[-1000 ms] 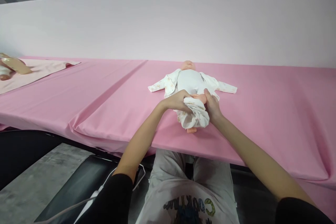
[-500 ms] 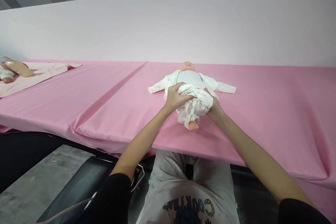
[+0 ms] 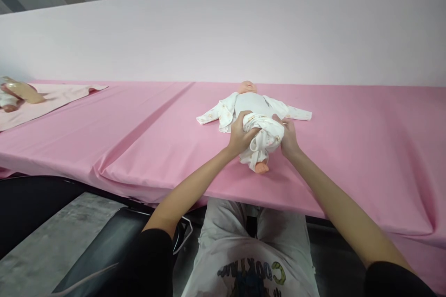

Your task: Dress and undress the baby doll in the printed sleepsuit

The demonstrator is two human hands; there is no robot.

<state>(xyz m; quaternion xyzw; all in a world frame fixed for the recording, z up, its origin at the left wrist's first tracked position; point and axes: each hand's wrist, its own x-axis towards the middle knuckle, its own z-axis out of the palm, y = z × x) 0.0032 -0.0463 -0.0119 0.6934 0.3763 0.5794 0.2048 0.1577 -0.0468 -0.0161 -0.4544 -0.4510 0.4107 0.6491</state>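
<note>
A baby doll [image 3: 248,87] lies on its back on the pink sheet, head toward the wall. Its white long-sleeved top [image 3: 228,107] has both sleeves spread sideways. White baby pants [image 3: 264,131] with a small print are bunched around the doll's legs, and a foot [image 3: 261,167] pokes out at the near end. My left hand [image 3: 240,134] grips the left side of the bunched cloth, thumb on top. On the right side, my right hand [image 3: 287,135] has its fingers closed on the same cloth. Most of the legs are hidden under the fabric.
The pink sheet [image 3: 149,134] covers a long table against a white wall panel [image 3: 223,37]. At far left, a second doll [image 3: 9,102] and a tan object [image 3: 28,93] lie on a pale cloth [image 3: 69,90]. A black chair [image 3: 104,241] stands at the lower left.
Both hands and the bunched pants have shifted slightly right. My right hand has come up further around the side of the cloth. The doll's foot has moved right too.
</note>
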